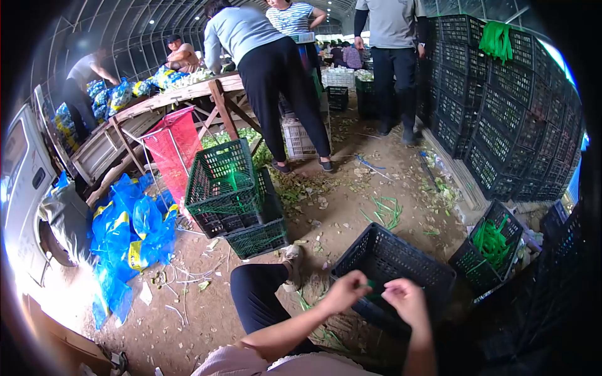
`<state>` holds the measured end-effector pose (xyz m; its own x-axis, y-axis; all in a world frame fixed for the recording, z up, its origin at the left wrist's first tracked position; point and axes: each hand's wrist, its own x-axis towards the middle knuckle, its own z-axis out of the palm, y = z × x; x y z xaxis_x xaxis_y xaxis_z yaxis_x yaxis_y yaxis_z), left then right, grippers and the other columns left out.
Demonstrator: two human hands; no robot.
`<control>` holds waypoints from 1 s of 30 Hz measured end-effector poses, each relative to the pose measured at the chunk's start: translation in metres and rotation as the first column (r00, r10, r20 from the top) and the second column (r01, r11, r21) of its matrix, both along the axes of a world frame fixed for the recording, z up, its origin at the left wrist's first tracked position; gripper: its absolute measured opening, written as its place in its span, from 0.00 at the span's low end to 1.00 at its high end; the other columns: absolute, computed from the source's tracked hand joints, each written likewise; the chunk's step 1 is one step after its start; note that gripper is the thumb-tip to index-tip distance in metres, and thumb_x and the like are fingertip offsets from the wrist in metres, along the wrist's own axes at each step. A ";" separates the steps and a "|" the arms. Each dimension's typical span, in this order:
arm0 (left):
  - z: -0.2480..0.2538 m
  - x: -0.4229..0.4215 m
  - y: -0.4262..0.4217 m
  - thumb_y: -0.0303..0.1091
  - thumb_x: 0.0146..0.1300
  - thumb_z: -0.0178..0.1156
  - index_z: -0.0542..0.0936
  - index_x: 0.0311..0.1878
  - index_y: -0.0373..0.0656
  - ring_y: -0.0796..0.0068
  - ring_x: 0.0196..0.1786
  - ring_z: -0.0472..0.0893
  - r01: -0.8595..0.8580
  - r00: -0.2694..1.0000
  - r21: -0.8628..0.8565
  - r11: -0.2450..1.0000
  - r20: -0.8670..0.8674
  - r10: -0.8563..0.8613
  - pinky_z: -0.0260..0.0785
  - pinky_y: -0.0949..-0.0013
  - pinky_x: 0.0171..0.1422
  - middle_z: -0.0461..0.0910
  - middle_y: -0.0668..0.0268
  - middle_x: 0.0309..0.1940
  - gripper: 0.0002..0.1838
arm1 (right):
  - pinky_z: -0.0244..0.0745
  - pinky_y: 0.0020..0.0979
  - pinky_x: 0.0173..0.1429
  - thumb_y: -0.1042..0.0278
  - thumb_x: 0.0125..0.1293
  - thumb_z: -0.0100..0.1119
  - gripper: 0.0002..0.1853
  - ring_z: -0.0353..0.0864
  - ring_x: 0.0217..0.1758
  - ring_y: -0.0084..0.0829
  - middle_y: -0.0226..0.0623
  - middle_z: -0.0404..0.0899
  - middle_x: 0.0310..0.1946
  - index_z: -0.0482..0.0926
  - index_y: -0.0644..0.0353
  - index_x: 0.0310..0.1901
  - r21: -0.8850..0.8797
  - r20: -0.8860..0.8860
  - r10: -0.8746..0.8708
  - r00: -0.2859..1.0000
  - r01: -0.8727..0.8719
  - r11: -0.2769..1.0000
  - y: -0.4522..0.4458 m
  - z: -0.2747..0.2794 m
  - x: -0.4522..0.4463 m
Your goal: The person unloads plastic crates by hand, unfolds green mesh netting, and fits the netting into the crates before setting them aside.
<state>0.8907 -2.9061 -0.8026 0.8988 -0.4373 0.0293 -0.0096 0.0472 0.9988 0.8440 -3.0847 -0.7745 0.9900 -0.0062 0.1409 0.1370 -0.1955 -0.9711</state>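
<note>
My left hand (pixel 345 292) and my right hand (pixel 406 302) are raised over a black plastic crate (pixel 433 271), a short gap apart. The fingers of my left hand are pinched, and a small dark green piece (pixel 371 285) shows at their tips. The fingers of my right hand are also drawn together; what they hold, if anything, cannot be made out. The crate's visible inside is dark, and my forearms hide part of its near side. To its right, a tilted black crate (pixel 467 266) holds a bundle of bright green strips (pixel 493 243).
Stacked crates (pixel 501 106) stand along the right, with green strips (pixel 496 41) hanging over the top. Two crates (pixel 219 178) sit ahead left, beside blue bags (pixel 135 219). Several people stand around a wooden table (pixel 182 95). Green scraps (pixel 389 212) litter the floor.
</note>
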 end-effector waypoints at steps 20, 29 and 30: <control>-0.046 -0.031 -0.033 0.30 0.58 0.54 0.74 0.32 0.42 0.82 0.30 0.73 -0.168 0.858 -0.328 0.930 -0.512 -0.025 0.67 0.78 0.39 0.75 0.71 0.26 0.03 | 0.70 0.22 0.32 0.78 0.49 0.60 0.09 0.75 0.31 0.20 0.34 0.75 0.29 0.77 0.63 0.35 -0.126 0.311 -0.242 0.919 0.292 0.948 0.021 -0.057 -0.013; -0.020 -0.017 -0.032 0.36 0.60 0.50 0.72 0.30 0.47 0.78 0.32 0.73 -0.092 0.728 -0.582 0.808 -0.593 -0.344 0.68 0.73 0.41 0.73 0.71 0.27 0.06 | 0.68 0.19 0.32 0.77 0.54 0.56 0.03 0.72 0.26 0.16 0.31 0.75 0.24 0.72 0.64 0.30 0.363 0.012 -0.249 0.968 0.228 0.904 0.014 -0.078 -0.018; -0.013 -0.015 -0.033 0.36 0.61 0.49 0.72 0.31 0.46 0.77 0.33 0.74 -0.183 0.708 -0.562 0.807 -0.645 -0.288 0.68 0.71 0.43 0.73 0.70 0.28 0.06 | 0.68 0.19 0.33 0.77 0.55 0.54 0.02 0.72 0.26 0.16 0.31 0.74 0.23 0.71 0.64 0.30 0.501 0.000 -0.245 0.969 0.212 0.839 0.015 -0.081 -0.019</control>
<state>0.8761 -2.9392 -0.8161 0.7362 -0.5970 -0.3189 0.6662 0.5559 0.4972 0.8254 -3.0697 -0.8556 0.9411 -0.3166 0.1191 0.2108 0.2737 -0.9384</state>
